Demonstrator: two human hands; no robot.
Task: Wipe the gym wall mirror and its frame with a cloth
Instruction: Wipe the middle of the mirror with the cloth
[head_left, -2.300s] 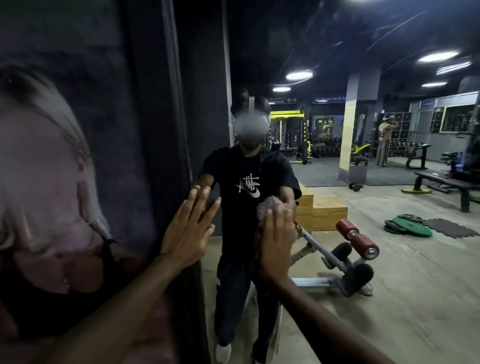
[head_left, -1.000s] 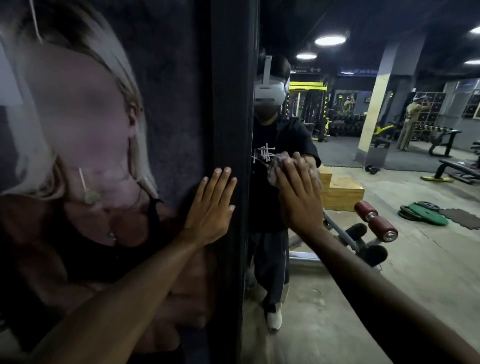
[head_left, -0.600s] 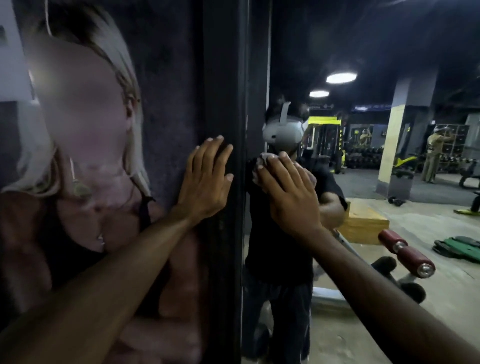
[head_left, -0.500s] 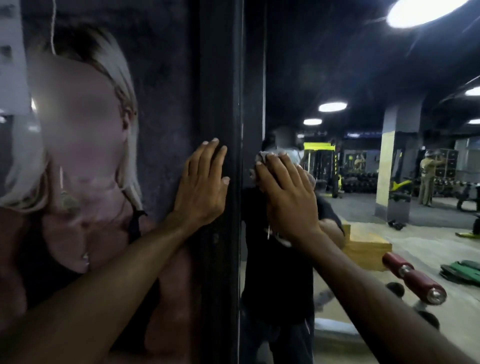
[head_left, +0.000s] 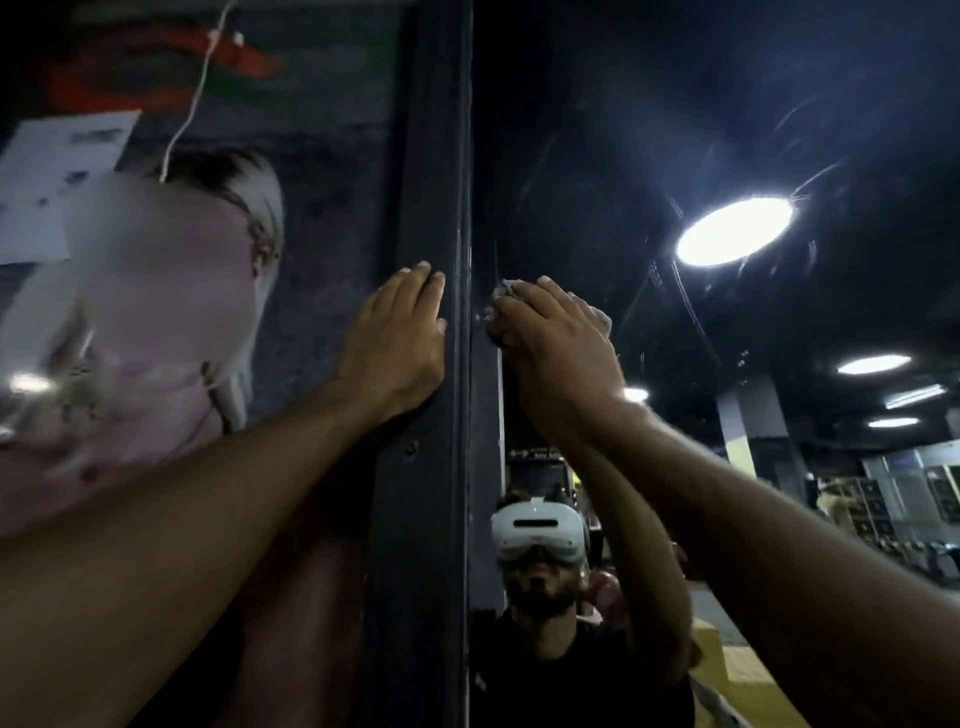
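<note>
Pale cloth (head_left: 503, 289) pressed to mirror (head_left: 623, 156) under our flat right hand (head_left: 556, 353); left hand (head_left: 395, 348), fingers straight, touches frame (head_left: 431, 156).

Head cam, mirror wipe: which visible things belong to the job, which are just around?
Job: cloth, under the right hand; mirror; frame; left hand, flat at the frame's left edge.
Just around: wall poster; paper notice; hanging cord; reflected ceiling light.

pale grey cloth (head_left: 500, 297), black mirror frame (head_left: 423, 156), white headset reflection (head_left: 535, 535)
</note>
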